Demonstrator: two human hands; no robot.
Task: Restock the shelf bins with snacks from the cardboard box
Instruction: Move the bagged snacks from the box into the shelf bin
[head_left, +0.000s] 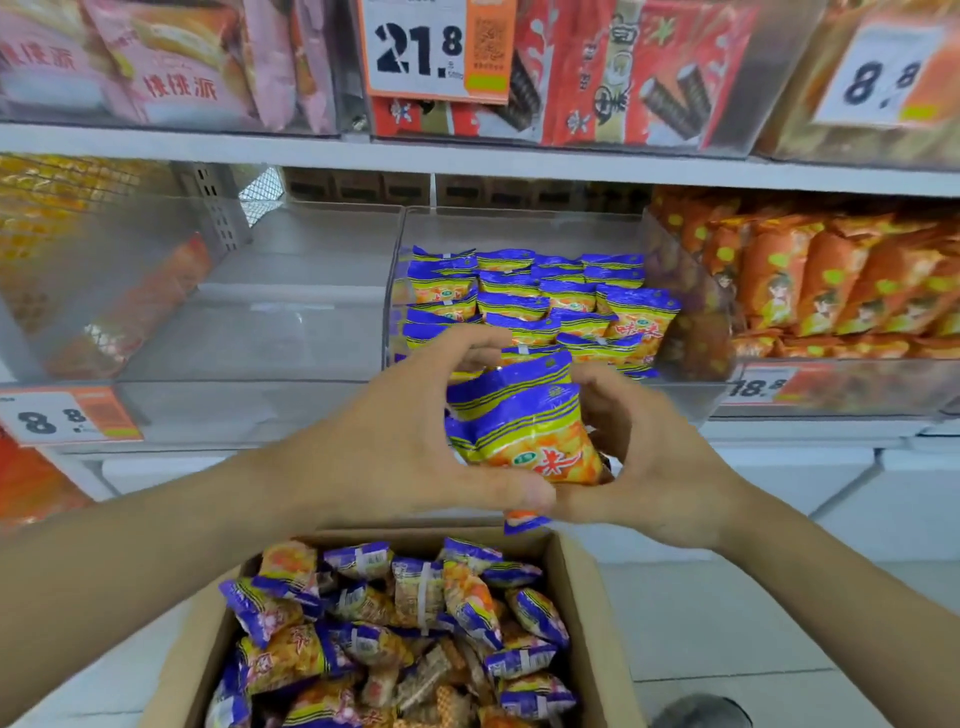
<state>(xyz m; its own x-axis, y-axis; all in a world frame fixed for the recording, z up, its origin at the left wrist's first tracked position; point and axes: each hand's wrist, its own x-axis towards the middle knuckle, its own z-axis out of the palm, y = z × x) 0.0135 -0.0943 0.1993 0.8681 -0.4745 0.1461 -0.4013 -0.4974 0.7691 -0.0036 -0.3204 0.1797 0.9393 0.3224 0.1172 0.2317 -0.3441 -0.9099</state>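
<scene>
Your left hand (415, 441) and right hand (639, 462) squeeze a few snack bags (524, 426) together, so the bottom bag (524, 521) may slip back into the box (571, 571).

— Where's the view from?
— Head height, looking forward and down, close to the shelf (467, 156).
— What's below?
— The box (576, 582), right at the bottom edge.

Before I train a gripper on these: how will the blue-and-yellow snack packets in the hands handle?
The snack packets look puffy and small, so probably light. Their glossy film may slip. Left hand and right hand cup several together, and the wrappers crease, so they likely squash rather than stay stiff.
</scene>
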